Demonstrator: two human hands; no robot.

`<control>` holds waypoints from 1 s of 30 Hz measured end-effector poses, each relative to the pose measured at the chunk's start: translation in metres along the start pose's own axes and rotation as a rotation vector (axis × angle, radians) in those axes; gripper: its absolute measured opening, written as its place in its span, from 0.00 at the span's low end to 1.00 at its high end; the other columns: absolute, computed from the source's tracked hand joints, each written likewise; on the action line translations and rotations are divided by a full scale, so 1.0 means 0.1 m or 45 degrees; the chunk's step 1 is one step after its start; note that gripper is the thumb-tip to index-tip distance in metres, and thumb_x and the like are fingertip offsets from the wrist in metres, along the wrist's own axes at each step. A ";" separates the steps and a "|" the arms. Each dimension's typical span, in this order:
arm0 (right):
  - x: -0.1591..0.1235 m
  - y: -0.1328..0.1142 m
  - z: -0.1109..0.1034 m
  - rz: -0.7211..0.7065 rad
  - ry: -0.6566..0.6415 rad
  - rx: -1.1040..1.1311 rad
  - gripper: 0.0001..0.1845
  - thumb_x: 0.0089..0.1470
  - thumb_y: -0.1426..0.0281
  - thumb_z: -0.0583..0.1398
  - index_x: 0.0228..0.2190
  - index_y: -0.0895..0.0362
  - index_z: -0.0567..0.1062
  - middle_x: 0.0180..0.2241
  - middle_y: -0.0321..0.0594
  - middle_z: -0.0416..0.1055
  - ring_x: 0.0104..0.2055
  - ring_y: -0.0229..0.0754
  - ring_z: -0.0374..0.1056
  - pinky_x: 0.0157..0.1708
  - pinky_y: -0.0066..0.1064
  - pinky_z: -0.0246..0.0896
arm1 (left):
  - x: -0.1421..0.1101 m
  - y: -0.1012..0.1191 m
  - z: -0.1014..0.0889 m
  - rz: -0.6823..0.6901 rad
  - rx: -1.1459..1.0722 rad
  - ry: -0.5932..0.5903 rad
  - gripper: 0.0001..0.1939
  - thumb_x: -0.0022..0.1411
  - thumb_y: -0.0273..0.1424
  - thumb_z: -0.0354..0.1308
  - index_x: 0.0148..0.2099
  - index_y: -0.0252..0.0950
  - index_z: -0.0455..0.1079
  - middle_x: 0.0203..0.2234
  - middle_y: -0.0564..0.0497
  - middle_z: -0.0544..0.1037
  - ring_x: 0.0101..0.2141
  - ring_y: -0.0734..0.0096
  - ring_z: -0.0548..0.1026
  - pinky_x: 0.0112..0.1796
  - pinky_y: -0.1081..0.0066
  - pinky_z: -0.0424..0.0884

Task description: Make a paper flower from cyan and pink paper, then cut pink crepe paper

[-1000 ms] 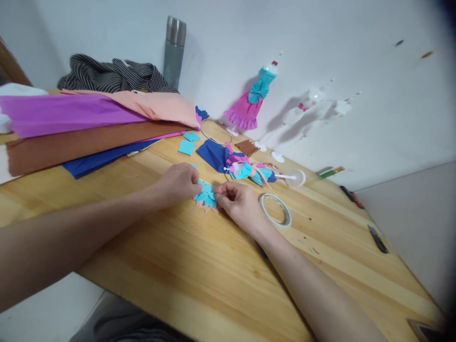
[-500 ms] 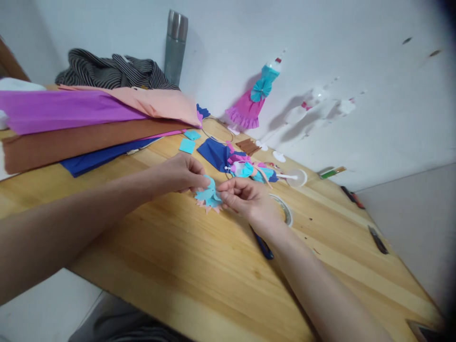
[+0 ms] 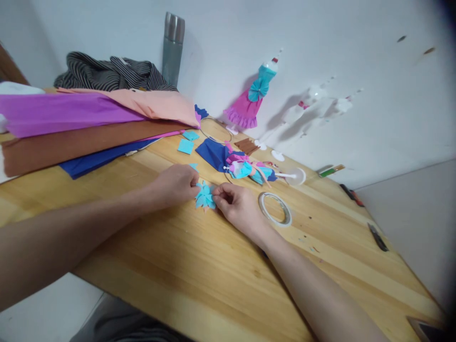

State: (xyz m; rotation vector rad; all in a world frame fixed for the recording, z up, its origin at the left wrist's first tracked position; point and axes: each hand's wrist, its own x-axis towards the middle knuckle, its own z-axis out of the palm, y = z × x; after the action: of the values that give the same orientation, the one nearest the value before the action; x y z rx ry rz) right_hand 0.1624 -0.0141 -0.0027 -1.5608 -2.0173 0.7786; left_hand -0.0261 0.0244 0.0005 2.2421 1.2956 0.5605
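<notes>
Between my hands, low over the wooden table [image 3: 178, 266], is a light blue paper flower [image 3: 204, 195] with pointed petals spread out. A little peach paper shows under its lower edge. My left hand [image 3: 178, 186] is closed at the flower's left side, its fingertips pinching a petal. On the right side, my right hand [image 3: 235, 202] pinches another petal between thumb and forefinger. Just behind my left hand a small light blue paper piece [image 3: 193, 166] peeks out. Light blue paper squares [image 3: 185, 146] lie farther back.
Folded crepe paper [image 3: 89, 111] in several colours lies at the left, before a striped cloth [image 3: 114, 71] and a flask [image 3: 173, 50]. A tape roll [image 3: 261, 204] sits right of my right hand. Behind are a paper-dressed figure [image 3: 254, 173], dress stands [image 3: 249, 104] and a cutter [image 3: 377, 237].
The flower has come down and its petals now lie spread, with less peach showing. My left hand has moved down and left; the right has shifted left, uncovering the tape roll.
</notes>
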 end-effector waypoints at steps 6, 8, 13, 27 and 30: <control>-0.01 0.00 0.01 -0.052 0.025 -0.106 0.05 0.48 0.75 0.56 0.25 0.56 0.72 0.21 0.35 0.71 0.22 0.37 0.63 0.24 0.28 0.52 | -0.03 0.02 0.03 -0.019 0.008 0.037 0.13 0.52 0.29 0.53 0.19 0.37 0.53 0.15 0.54 0.58 0.20 0.74 0.52 0.26 0.69 0.44; -0.02 -0.01 0.01 -0.051 0.041 -0.076 0.05 0.49 0.75 0.56 0.26 0.56 0.72 0.20 0.35 0.71 0.22 0.37 0.63 0.24 0.28 0.52 | -0.03 0.02 0.02 -0.028 0.014 0.047 0.14 0.51 0.29 0.54 0.19 0.37 0.53 0.14 0.54 0.58 0.19 0.75 0.52 0.26 0.68 0.43; -0.03 -0.03 -0.04 -0.085 0.141 -0.085 0.06 0.50 0.74 0.56 0.28 0.56 0.73 0.20 0.35 0.71 0.21 0.37 0.64 0.24 0.28 0.53 | -0.02 0.05 -0.03 -0.041 -0.086 -0.011 0.14 0.50 0.29 0.53 0.17 0.36 0.53 0.13 0.56 0.55 0.19 0.76 0.54 0.24 0.69 0.44; -0.10 -0.27 -0.29 -0.267 0.164 -0.071 0.09 0.53 0.72 0.55 0.23 0.56 0.72 0.19 0.34 0.68 0.21 0.35 0.60 0.22 0.27 0.52 | -0.06 0.21 -0.32 -0.119 -0.870 -0.312 0.10 0.48 0.32 0.60 0.19 0.34 0.69 0.12 0.55 0.61 0.16 0.80 0.55 0.20 0.74 0.46; -0.08 -0.24 -0.32 -0.253 0.140 -0.113 0.08 0.51 0.74 0.55 0.22 0.56 0.71 0.19 0.34 0.67 0.21 0.34 0.59 0.23 0.27 0.51 | -0.05 0.21 -0.30 -0.208 -0.849 -0.327 0.11 0.47 0.31 0.60 0.16 0.34 0.67 0.10 0.55 0.58 0.15 0.81 0.53 0.19 0.74 0.44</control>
State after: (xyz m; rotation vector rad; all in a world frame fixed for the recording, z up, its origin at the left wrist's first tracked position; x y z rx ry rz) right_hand 0.1686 -0.0215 0.0374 -1.3901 -2.1105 0.5224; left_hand -0.0315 0.0170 0.0366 1.5831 0.9640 0.5246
